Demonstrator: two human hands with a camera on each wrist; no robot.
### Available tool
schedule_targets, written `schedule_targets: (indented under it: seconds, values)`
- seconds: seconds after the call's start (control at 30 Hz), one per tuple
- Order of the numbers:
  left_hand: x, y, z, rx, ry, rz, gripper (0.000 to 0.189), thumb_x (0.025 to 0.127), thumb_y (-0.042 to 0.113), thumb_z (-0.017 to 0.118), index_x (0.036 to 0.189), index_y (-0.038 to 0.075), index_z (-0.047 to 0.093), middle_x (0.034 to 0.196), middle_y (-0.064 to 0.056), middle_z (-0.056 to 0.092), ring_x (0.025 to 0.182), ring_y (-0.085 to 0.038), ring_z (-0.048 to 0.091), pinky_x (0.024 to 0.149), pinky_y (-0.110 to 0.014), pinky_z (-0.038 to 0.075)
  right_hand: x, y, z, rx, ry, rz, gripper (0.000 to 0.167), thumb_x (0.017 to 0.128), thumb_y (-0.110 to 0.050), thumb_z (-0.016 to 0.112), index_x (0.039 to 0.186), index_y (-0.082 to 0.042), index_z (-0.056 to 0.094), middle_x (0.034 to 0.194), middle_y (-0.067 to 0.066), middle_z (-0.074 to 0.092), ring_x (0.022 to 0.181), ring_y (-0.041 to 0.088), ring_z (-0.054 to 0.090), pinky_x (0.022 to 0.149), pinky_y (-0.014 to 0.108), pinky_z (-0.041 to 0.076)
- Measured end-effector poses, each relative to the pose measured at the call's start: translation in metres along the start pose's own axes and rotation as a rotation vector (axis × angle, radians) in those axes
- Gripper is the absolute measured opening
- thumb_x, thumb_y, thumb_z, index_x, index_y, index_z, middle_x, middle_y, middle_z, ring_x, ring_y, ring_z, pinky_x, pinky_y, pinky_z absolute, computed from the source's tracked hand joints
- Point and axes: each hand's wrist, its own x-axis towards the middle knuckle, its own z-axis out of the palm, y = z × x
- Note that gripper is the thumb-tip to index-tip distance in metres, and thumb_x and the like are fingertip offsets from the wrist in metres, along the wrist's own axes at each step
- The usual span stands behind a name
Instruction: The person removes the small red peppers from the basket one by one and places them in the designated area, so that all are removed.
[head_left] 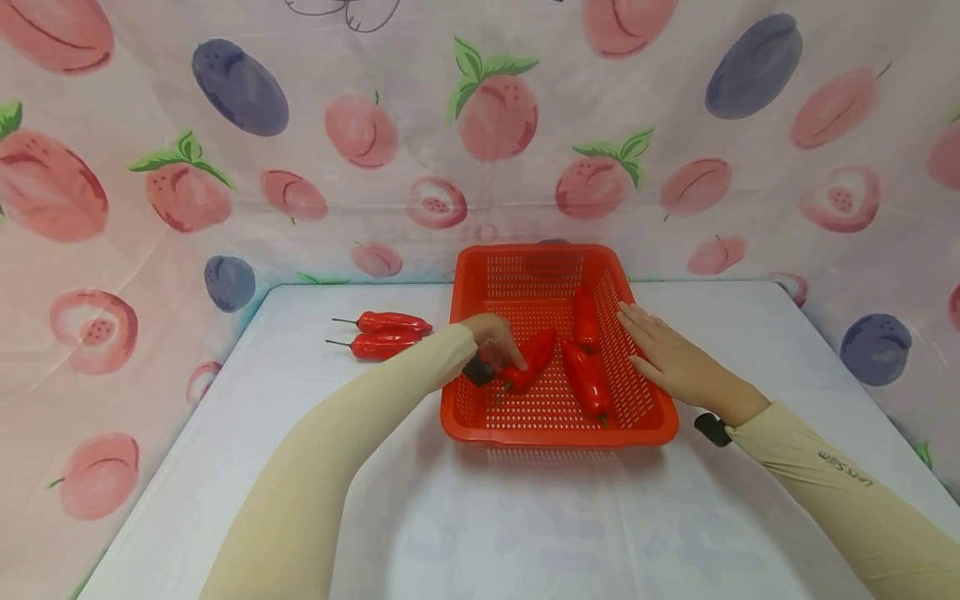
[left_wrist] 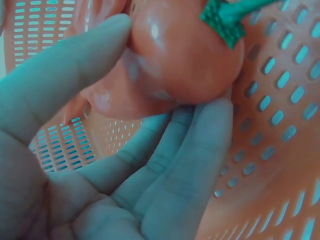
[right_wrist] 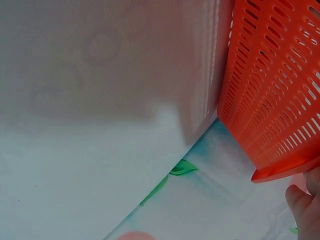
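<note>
My left hand (head_left: 497,340) reaches inside a red plastic basket (head_left: 558,435) and holds a red pepper (left_wrist: 185,55) with a green stem. In the left wrist view the thumb lies on one side of the pepper and the fingers on the other. Two more red peppers lie in the basket, one near the front (head_left: 588,382) and another farther back (head_left: 585,318), both towards the right wall. With fingers extended, my right hand (head_left: 675,358) rests on the basket's right rim; the right wrist view shows only part of that hand (right_wrist: 306,205) at the rim.
Left of the basket, two red peppers lie side by side on the white table (head_left: 300,392), one behind (head_left: 393,322) and one in front (head_left: 378,345), stems pointing left. A fruit-printed cloth (head_left: 450,100) hangs behind and along the table's sides.
</note>
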Motion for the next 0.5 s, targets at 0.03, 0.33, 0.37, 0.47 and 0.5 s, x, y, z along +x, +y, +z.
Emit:
schedule_targets:
  seconds: [0.03, 0.33, 0.37, 0.47, 0.5]
  values:
    - [0.000, 0.000, 0.000, 0.000, -0.005, -0.001, 0.045, 0.075, 0.023, 0.079, 0.114, 0.008, 0.064, 0.108, -0.006, 0.069, 0.092, -0.020, 0.067, 0.091, -0.035, 0.053, 0.000, 0.000, 0.000, -0.001, 0.000, 0.000, 0.062, 0.097, -0.021, 0.044, 0.148, 0.002, 0.018, 0.157, 0.019, 0.014, 0.145, 0.035, 0.014, 0.122, 0.039, 0.005]
    - [0.010, 0.002, -0.008, 0.027, -0.049, -0.002, 0.050, 0.081, 0.024, 0.073, 0.123, 0.004, 0.056, 0.125, -0.010, 0.061, 0.108, -0.024, 0.062, 0.098, -0.035, 0.049, 0.000, 0.001, 0.001, -0.002, 0.008, -0.011, 0.061, 0.097, -0.021, 0.044, 0.148, 0.002, 0.019, 0.157, 0.019, 0.015, 0.145, 0.035, 0.014, 0.121, 0.038, 0.006]
    - [0.011, 0.001, -0.009, 0.027, -0.041, 0.002, 0.048, 0.080, 0.025, 0.074, 0.121, 0.004, 0.058, 0.123, -0.010, 0.062, 0.106, -0.023, 0.062, 0.097, -0.035, 0.050, 0.000, 0.001, 0.001, -0.004, 0.009, -0.012, 0.062, 0.097, -0.022, 0.044, 0.148, 0.002, 0.019, 0.157, 0.019, 0.015, 0.145, 0.035, 0.014, 0.122, 0.038, 0.006]
    - [0.009, -0.001, -0.011, 0.011, -0.012, 0.037, 0.040, 0.079, 0.027, 0.074, 0.112, 0.006, 0.064, 0.115, -0.007, 0.065, 0.099, -0.022, 0.063, 0.092, -0.034, 0.052, 0.000, 0.001, 0.002, -0.014, 0.011, -0.012, 0.062, 0.097, -0.022, 0.044, 0.148, 0.002, 0.019, 0.157, 0.019, 0.015, 0.145, 0.035, 0.015, 0.121, 0.040, 0.007]
    - [0.008, -0.002, -0.011, -0.004, 0.007, 0.053, 0.037, 0.078, 0.027, 0.075, 0.108, 0.008, 0.066, 0.111, -0.006, 0.066, 0.097, -0.022, 0.063, 0.090, -0.033, 0.053, 0.000, 0.001, 0.002, -0.014, 0.009, -0.009, 0.062, 0.097, -0.022, 0.044, 0.148, 0.002, 0.019, 0.157, 0.018, 0.015, 0.145, 0.035, 0.014, 0.121, 0.040, 0.007]
